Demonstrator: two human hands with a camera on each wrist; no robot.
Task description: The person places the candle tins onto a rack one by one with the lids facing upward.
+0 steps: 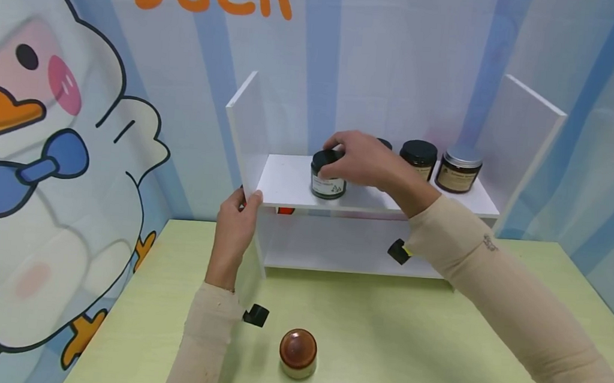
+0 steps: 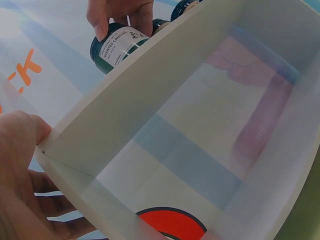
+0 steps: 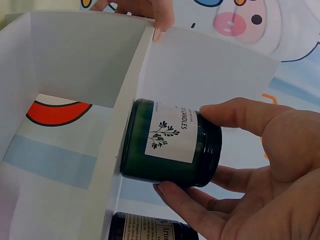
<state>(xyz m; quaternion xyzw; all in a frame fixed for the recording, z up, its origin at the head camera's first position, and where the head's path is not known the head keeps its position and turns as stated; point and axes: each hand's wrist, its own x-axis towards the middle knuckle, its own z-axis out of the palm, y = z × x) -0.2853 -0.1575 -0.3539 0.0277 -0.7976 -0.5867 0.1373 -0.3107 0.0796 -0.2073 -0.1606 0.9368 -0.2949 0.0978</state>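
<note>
On the upper board of a white two-tier shelf (image 1: pixel 286 178), my right hand (image 1: pixel 366 160) grips a dark green scented candle jar (image 1: pixel 328 186) by its black lid. In the right wrist view, thumb and fingers lie on either side of that candle jar (image 3: pixel 170 145), whose base is right at the board. My left hand (image 1: pixel 233 234) holds the shelf's left side panel at the level of the upper board. In the left wrist view, the left hand's thumb (image 2: pixel 42 127) presses the panel edge, with the other fingers behind it.
Right of the held jar stand a black-lidded jar (image 1: pixel 419 155) and a silver-lidded jar (image 1: pixel 458 169); another black lid (image 1: pixel 384 143) shows behind my right hand. A brown-topped jar (image 1: pixel 298 353) stands on the green table (image 1: pixel 382 342) in front. A cartoon duck backdrop (image 1: pixel 393 54) hangs behind.
</note>
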